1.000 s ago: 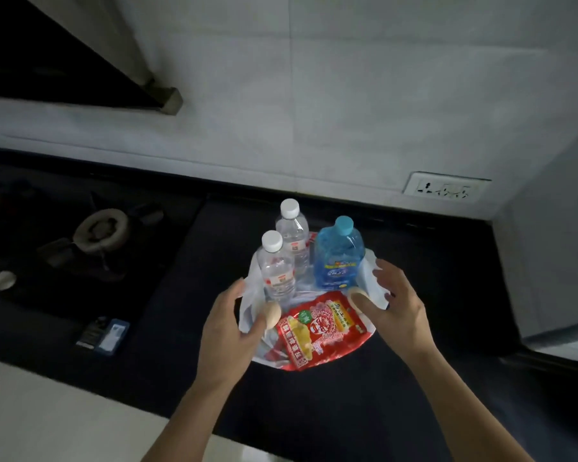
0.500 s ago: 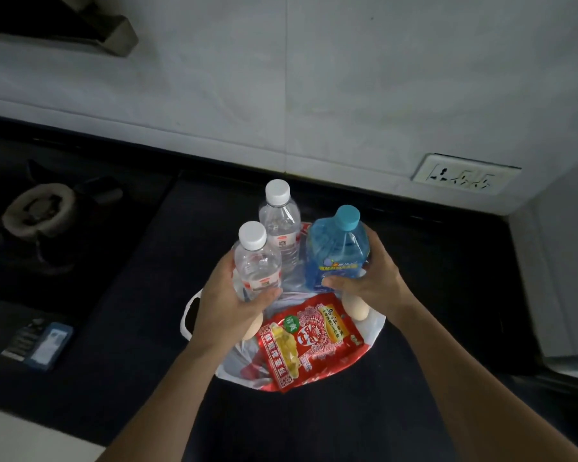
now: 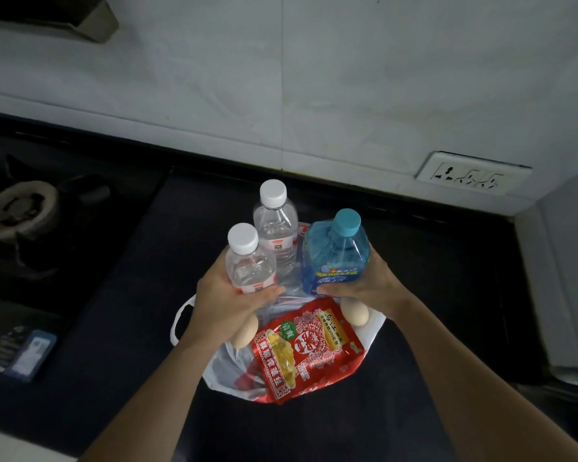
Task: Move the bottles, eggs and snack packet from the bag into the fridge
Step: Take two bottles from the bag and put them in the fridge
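Early yet, by the look: nothing has reached a fridge, and none is surely in sight. Head view. Left hand [image 3: 227,301] curls round the near bottle [image 3: 251,265], thumb lying under its label; right hand [image 3: 367,288] grips the blue bottle [image 3: 334,258] low on its body. Both stand upright at the mouth of the bag [image 3: 227,365]; cannot tell if they are lifted clear. Far bottle [image 3: 276,235] stands untouched behind them. Snack packet [image 3: 307,345] lies flat on the bag, nearest the person. Left egg [image 3: 246,333] shows just under the left palm, right egg [image 3: 356,310] just under the right; held or resting in the bag, cannot tell. Everything is left to carry. Surface: dark counter [image 3: 447,295]. Burner [image 3: 20,208] off to the left, a small card [image 3: 27,353] near the front edge. Pale wall [image 3: 347,78] behind, socket [image 3: 471,176] at right.
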Motion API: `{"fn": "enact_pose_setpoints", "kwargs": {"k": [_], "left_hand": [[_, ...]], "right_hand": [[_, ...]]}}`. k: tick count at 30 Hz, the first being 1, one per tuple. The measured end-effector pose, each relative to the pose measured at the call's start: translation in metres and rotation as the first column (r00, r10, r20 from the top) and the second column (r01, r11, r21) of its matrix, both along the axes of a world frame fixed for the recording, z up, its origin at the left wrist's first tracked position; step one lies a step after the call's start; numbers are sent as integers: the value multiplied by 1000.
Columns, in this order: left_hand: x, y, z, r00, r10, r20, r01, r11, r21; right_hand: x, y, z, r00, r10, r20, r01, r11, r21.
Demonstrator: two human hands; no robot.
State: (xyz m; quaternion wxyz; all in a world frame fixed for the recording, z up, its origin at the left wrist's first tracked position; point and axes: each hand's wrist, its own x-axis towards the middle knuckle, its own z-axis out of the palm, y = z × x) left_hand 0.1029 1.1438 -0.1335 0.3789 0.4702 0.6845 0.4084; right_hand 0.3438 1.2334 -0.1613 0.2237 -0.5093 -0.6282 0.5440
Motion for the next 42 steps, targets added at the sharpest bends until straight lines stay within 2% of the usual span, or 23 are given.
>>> {"fn": "enact_pose_setpoints", "kwargs": {"k": [4,9,15,21,25,31,36,42], "left_hand": [[0,-1,8,996,76,42,-77,997,27],[-3,-1,29,996,79,38,-82,994,75],[-3,-14,50,995,81,50,-85,993,86],[5,-31,91,981,98,170,-122,983,136],[11,-42,121,966,30,257,-75,983,167],[24,-62,159,937,-59,345,-9,981,193],[27,-81,170,916,-50,398,-31,980,194],[10,-102,172,916,5,401,-84,980,179]], "right_hand": [[-11,-13,3,994,-98,-44,100,994,52],[-18,-15,14,954,-211,-213,227,972,54],[-22,-20,43,867,-303,-395,338,941,21],[-21,-41,96,775,-372,-511,416,909,-31],[-15,-72,126,745,-399,-535,454,890,-31],[-12,-122,164,751,-432,-499,498,867,-1],[-20,-153,178,718,-431,-547,498,867,-29],[-37,-166,187,800,-350,-488,426,903,50]]}}
